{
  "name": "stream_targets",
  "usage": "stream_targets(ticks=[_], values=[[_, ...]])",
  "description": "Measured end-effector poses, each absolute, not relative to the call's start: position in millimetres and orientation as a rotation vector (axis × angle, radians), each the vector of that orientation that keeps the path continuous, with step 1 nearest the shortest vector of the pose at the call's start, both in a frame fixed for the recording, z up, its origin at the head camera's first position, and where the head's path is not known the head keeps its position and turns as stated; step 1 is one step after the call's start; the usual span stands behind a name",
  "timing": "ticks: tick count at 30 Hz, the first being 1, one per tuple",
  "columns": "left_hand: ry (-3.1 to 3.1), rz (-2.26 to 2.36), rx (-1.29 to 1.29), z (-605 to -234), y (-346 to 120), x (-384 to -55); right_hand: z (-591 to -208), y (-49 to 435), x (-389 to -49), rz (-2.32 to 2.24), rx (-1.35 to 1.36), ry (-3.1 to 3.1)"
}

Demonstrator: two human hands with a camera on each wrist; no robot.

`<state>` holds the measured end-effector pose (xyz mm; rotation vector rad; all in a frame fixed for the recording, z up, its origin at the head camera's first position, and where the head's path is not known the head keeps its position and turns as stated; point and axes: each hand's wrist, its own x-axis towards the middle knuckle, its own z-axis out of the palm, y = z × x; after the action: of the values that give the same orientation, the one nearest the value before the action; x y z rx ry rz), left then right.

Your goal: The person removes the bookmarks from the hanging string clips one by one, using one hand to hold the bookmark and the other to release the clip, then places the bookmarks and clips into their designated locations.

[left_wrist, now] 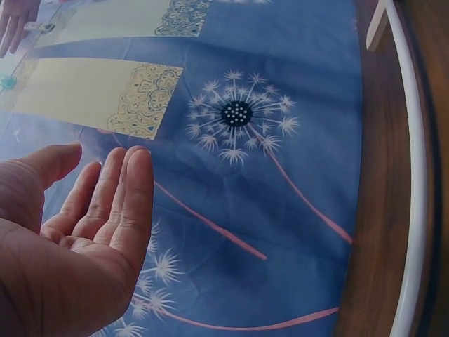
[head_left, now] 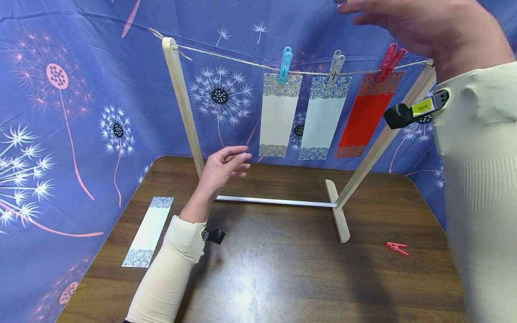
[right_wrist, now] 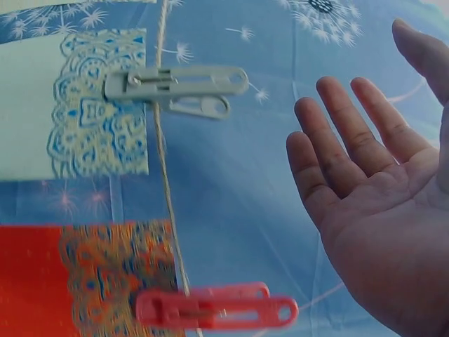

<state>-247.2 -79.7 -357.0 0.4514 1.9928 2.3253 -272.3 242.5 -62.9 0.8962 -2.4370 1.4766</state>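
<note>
Blue dandelion-patterned cloth (head_left: 145,112) backs the table (head_left: 291,260), above which a blue peg (head_left: 285,65), a grey peg (head_left: 335,69) and a red peg (head_left: 389,63) hold a cream card (head_left: 279,119), a pale card (head_left: 324,120) and a red card (head_left: 367,117) on a string (head_left: 226,54), the right hand (head_left: 420,24) raised near them, fingers slightly spread, the left hand (head_left: 221,169) near the cream card, fingers loosely together.

Only one label shows: a small, bright yellow, rectangular sticker (head_left: 422,107) on the black wrist-worn camera (head_left: 397,116) at the cuff of the cream, long, stretchy fabric right sleeve (head_left: 480,148). It carries a short row of dark characters, too small and blurred in the head view to be read as any word or number.
</note>
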Motion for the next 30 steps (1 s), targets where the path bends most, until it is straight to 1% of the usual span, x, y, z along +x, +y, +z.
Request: stream_targets(ticks=[2, 8, 19, 26, 30], values=[[1.973, 2.343, 0.428, -359.8, -77.7, -248.5, -63.2, 237.0, -273.7, 1.395, 0.871, -2.491], [1.903, 2.39, 0.361, -367.1, -69.5, -251.2, -64.7, 222.0, -275.1, 1.341, 0.821, -2.541], [1.805, 2.5, 0.261, -379.4, -56.4, -257.8, -68.2, 204.8, -267.8, 1.212, 0.532, -2.722], [1.777, 2.563, 0.225, -390.0, -48.5, -265.3, -74.5, 195.1, -270.3, 1.275, 0.638, -2.643], [1.754, 2.575, 0.23, -395.2, -43.4, -270.5, -77.3, 191.1, -272.9, 1.265, 0.615, -2.659]])
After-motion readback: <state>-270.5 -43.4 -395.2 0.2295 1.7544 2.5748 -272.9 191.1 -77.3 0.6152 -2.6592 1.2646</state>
